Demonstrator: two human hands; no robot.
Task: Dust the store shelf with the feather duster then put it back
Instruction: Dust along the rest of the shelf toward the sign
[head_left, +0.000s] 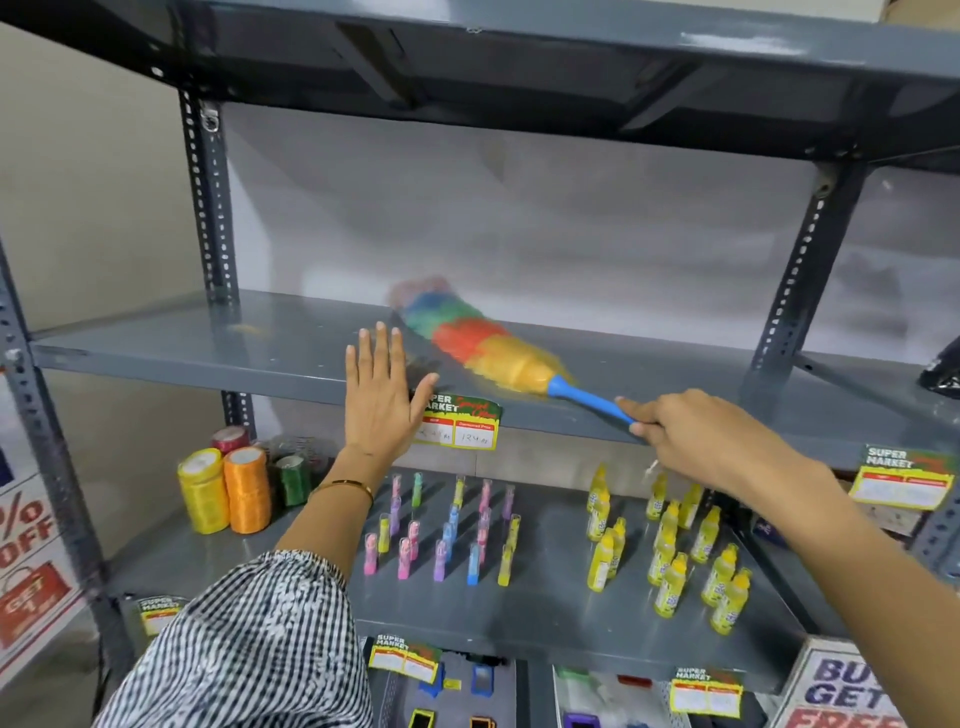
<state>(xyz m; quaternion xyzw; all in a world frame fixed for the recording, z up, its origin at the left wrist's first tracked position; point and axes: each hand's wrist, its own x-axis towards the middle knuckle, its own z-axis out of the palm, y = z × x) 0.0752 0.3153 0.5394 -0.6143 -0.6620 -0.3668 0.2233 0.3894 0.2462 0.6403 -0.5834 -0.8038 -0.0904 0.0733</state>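
A rainbow feather duster (470, 340) with a blue handle lies across the grey metal shelf (208, 348), its head blurred with motion. My right hand (691, 434) is shut on the end of the blue handle at the shelf's front edge. Raised in front of the shelf edge just left of the duster, my left hand (382, 395) is open and flat with its fingers apart, holding nothing. The shelf surface around the duster holds no goods.
Below is a shelf with thread spools (226, 491), several small pastel bottles (441, 530) and several yellow bottles (670, 551). Price tags (460, 423) hang on shelf edges. Slotted uprights (208, 197) frame the bay. A dark object (943, 371) sits at the far right.
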